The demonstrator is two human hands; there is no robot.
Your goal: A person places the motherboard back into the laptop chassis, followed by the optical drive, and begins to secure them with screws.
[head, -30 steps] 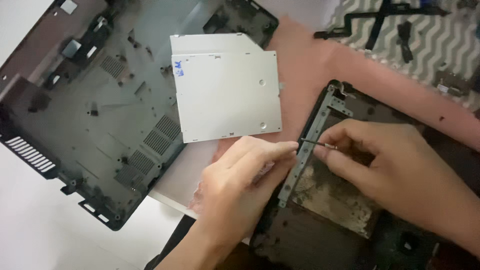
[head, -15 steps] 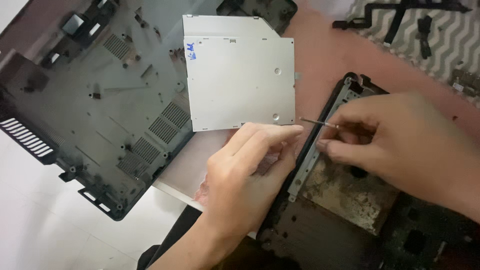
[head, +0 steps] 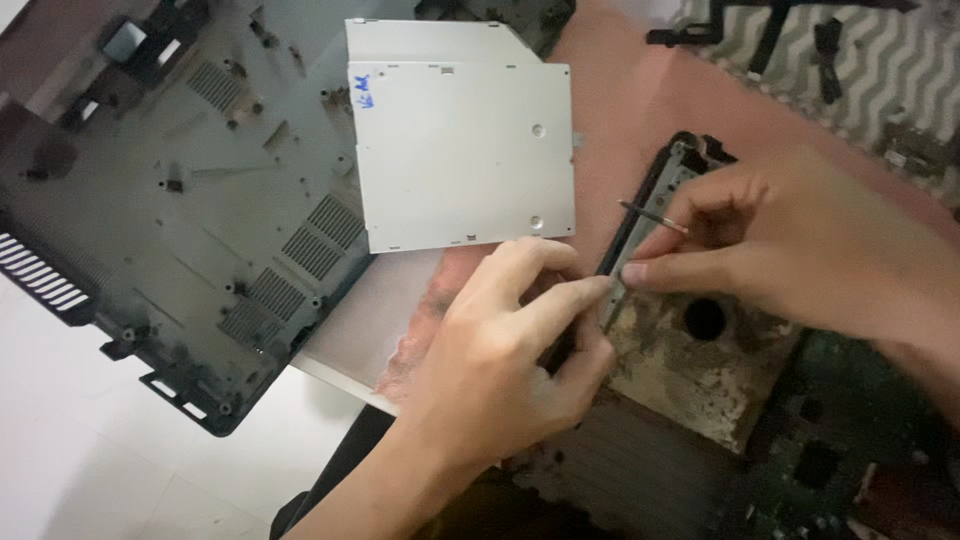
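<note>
The dark plastic laptop shell (head: 190,200) lies open-side up at the left, partly on the pink tabletop (head: 620,90) and cut off by the top and left edges; nothing loose lies in it that can be made out. A flat silver disc drive (head: 460,150) rests over its right edge. At the right a second dark laptop base (head: 640,470) holds a stained metal plate (head: 700,370) with a round hole and a slim metal bracket (head: 640,215) along its left side. The left hand (head: 500,370) presses its curled fingers against that bracket. The right hand (head: 800,250) has its grip closed, pinching a thin metal tool (head: 652,216) over the bracket. The tool's tip is blurred.
</note>
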